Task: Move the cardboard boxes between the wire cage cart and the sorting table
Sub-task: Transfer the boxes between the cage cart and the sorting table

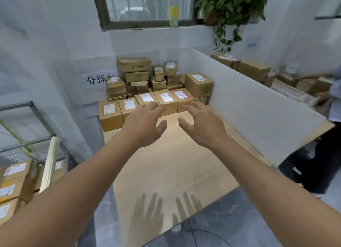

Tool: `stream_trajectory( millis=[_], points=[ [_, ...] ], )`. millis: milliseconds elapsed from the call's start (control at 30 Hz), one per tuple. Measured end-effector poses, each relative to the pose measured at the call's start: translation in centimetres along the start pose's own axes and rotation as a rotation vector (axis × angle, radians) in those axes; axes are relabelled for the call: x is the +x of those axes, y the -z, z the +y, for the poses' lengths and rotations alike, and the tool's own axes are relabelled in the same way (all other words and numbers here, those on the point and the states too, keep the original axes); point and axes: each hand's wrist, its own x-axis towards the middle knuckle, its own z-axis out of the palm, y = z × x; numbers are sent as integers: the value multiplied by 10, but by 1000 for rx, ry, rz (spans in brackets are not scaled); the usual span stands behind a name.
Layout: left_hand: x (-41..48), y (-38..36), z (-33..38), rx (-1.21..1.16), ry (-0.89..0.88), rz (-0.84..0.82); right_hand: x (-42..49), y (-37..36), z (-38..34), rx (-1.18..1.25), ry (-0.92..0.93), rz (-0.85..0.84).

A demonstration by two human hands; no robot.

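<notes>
Sensibly, the person is reaching an empty, spread left hand (145, 125) and right hand (201, 126) toward a white-labelled brown cardboard box (167, 100), ideally clamping opposite sides.

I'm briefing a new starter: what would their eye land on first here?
The two bare arms reaching in from the bottom, left hand and right hand spread open above the sorting table. Just beyond them, a pile of labelled cardboard boxes fills the table's far end by the wall. At the left edge, further boxes sit in the wire cage cart.
</notes>
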Motion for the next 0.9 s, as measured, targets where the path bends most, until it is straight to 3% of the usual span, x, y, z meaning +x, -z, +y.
stream_trajectory(
  millis=[533, 900],
  points=[
    [277, -91, 37, -12, -186, -68, 189, -20, 173, -14, -204, -1],
    [468, -206, 87, -11, -43, -139, 353, -85, 345, 85, -115, -110]
  ],
)
